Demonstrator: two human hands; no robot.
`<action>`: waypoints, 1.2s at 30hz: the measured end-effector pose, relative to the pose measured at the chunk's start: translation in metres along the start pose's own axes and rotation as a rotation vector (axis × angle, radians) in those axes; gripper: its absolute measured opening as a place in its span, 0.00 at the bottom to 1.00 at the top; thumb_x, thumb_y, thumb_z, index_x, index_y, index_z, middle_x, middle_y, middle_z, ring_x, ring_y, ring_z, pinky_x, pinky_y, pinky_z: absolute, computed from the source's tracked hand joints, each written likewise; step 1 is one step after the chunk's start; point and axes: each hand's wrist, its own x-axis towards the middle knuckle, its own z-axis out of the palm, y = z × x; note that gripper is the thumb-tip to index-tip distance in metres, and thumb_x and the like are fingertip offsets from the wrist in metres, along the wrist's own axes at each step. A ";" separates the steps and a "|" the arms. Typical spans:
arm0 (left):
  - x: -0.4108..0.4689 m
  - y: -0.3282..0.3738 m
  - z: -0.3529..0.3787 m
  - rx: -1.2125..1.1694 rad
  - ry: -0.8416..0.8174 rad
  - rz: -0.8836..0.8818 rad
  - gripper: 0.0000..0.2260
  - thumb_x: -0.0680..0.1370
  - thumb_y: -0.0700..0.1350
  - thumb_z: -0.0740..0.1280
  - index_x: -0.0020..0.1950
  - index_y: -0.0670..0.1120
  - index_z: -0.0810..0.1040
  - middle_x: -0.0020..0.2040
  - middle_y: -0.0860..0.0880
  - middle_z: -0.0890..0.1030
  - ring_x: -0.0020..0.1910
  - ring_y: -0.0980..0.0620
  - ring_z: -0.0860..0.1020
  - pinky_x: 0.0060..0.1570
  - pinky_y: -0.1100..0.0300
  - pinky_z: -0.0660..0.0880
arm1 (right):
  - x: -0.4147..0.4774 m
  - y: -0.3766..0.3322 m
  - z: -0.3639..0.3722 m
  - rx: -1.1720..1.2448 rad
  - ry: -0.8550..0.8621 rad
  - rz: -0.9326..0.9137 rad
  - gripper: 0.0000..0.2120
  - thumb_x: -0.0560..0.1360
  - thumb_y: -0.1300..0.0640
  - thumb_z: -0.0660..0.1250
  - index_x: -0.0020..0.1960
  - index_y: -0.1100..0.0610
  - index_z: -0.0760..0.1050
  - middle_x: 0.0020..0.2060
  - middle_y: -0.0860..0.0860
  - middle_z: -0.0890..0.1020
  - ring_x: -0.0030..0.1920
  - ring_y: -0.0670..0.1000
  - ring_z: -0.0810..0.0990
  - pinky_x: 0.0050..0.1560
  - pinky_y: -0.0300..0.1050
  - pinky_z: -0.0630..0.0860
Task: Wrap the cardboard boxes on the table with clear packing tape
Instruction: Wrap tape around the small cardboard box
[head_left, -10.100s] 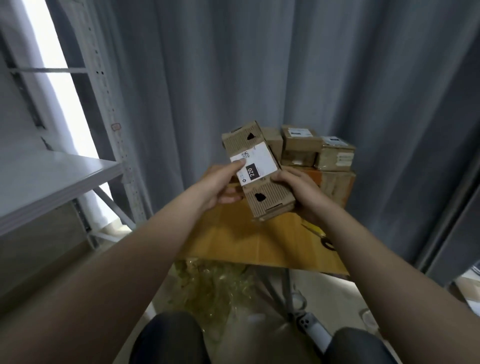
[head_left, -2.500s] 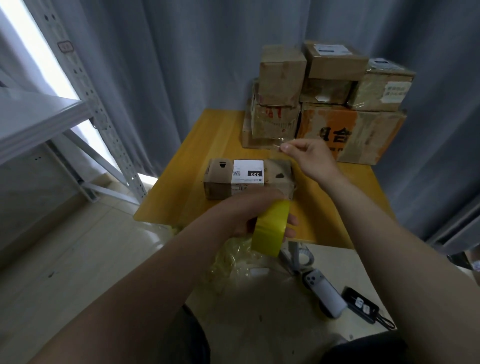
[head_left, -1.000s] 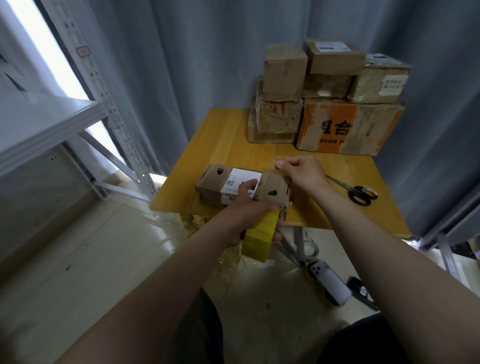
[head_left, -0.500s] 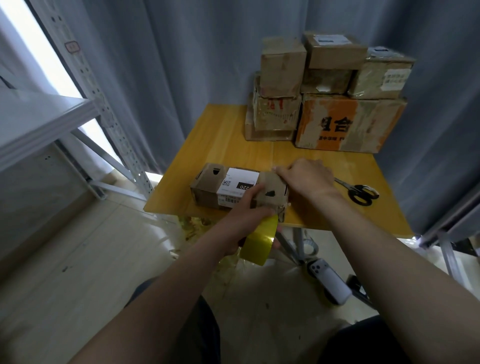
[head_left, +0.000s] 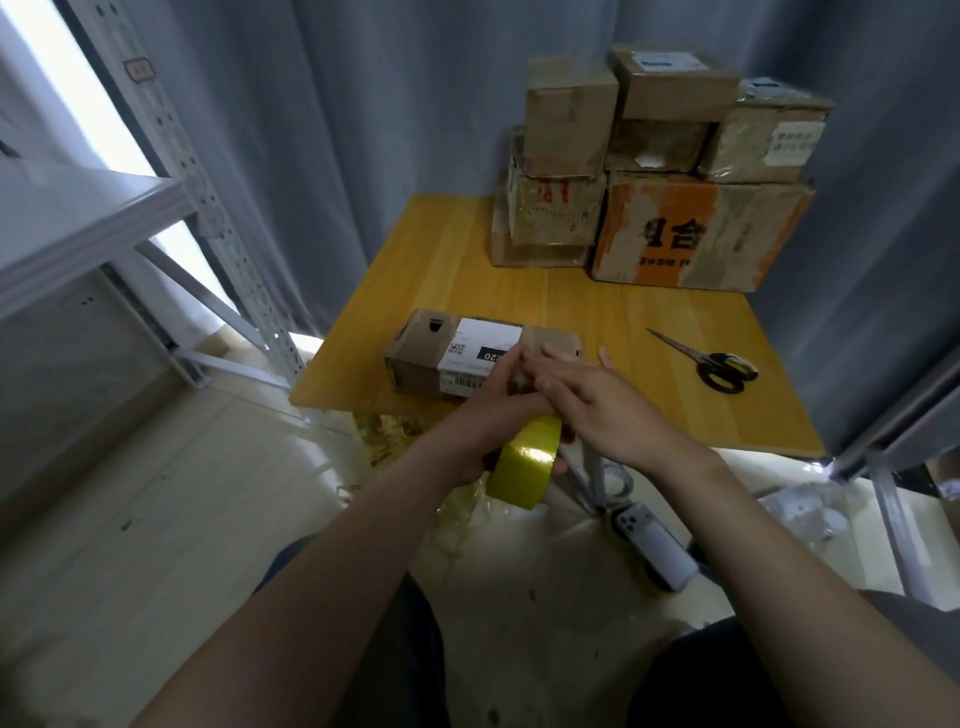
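A long brown cardboard box (head_left: 423, 353) with a white and black label lies near the front edge of the yellow wooden table (head_left: 467, 270). My left hand (head_left: 498, 415) grips a yellowish roll of packing tape (head_left: 527, 467) just below the table edge, in front of the box's right end. My right hand (head_left: 597, 400) lies flat with spread fingers on the box's right end, pressing there. The right end of the box is mostly hidden under both hands.
Black-handled scissors (head_left: 722, 366) lie on the table to the right. Several taped boxes (head_left: 665, 171) are stacked at the table's back. A metal shelf (head_left: 88, 223) stands at the left. A phone (head_left: 652, 545) and crumpled clear wrap (head_left: 395, 441) lie on the floor.
The box went from being held in the air to lying on the table. My left hand took the tape roll. My right hand came down from holding the tape end and now presses on the box.
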 end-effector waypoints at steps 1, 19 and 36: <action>0.001 0.000 0.000 0.000 0.001 0.005 0.42 0.80 0.41 0.73 0.82 0.67 0.53 0.76 0.42 0.69 0.47 0.39 0.87 0.38 0.46 0.84 | 0.002 -0.002 -0.001 -0.061 -0.020 0.032 0.22 0.88 0.48 0.51 0.80 0.49 0.65 0.79 0.39 0.63 0.80 0.38 0.53 0.82 0.55 0.37; 0.007 -0.001 -0.001 0.053 -0.062 0.050 0.36 0.83 0.39 0.66 0.78 0.71 0.55 0.50 0.36 0.85 0.36 0.41 0.85 0.33 0.51 0.81 | 0.063 0.006 -0.017 -0.282 -0.133 0.093 0.17 0.85 0.42 0.58 0.64 0.54 0.69 0.61 0.54 0.72 0.67 0.56 0.68 0.60 0.51 0.67; 0.010 -0.001 -0.002 0.075 -0.050 0.015 0.37 0.83 0.40 0.66 0.79 0.71 0.52 0.48 0.37 0.86 0.40 0.37 0.85 0.36 0.47 0.83 | 0.084 0.024 -0.029 0.089 -0.008 0.341 0.26 0.85 0.42 0.60 0.44 0.62 0.81 0.32 0.52 0.79 0.34 0.48 0.79 0.37 0.44 0.69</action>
